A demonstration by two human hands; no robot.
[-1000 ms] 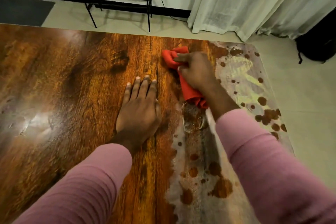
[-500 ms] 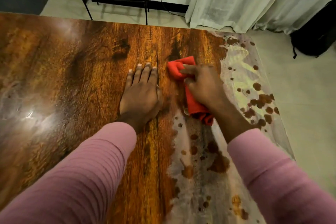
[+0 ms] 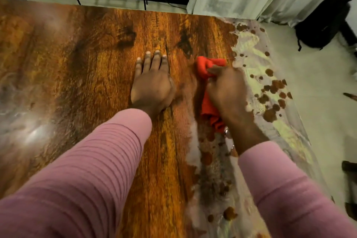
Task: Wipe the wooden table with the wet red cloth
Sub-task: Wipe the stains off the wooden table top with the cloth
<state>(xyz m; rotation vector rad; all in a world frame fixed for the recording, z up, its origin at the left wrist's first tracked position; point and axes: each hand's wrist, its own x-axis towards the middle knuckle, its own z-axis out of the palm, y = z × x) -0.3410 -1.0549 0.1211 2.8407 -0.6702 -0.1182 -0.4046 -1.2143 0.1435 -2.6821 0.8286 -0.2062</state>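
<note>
Head view, looking down. Right hand [image 3: 227, 91], blurred, fingers curled round the red cloth [image 3: 209, 102] and pressing it onto the wooden table [image 3: 87, 67]; one bunched end of the cloth protrudes beyond the fingertips at the far side, the other end trails out from under the wrist toward the person; the middle is hidden beneath the palm. Left hand [image 3: 152, 85] flat on the bare wood just beside the cloth, fingers straight and together, holding nothing; pale smeared film with brown spots [image 3: 274, 91] lies along the table's right part, next to the cloth.
</note>
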